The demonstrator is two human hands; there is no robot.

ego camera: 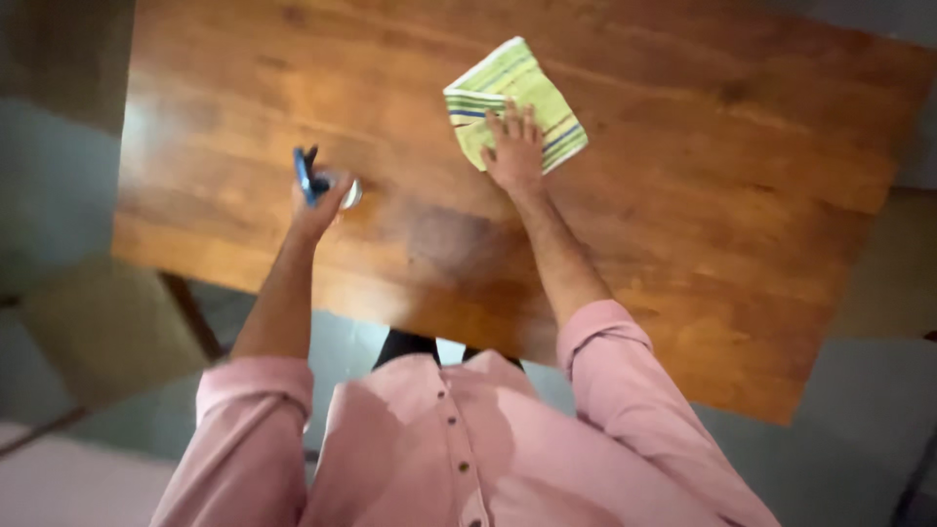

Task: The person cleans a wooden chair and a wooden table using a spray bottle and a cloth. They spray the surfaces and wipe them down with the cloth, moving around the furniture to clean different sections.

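Wide open wood ahead of me on the table: the whole right half lies bare, so my right hand could slide that way with nothing to meet. Under it sits the folded striped cloth, the only thing lying on that stretch. My left hand is up over the table's left part with the spray bottle in its grip; bare wood runs between the two hands, clear passage there. Far left edge and near edge drop off to floor. A chair stands by the near left corner.
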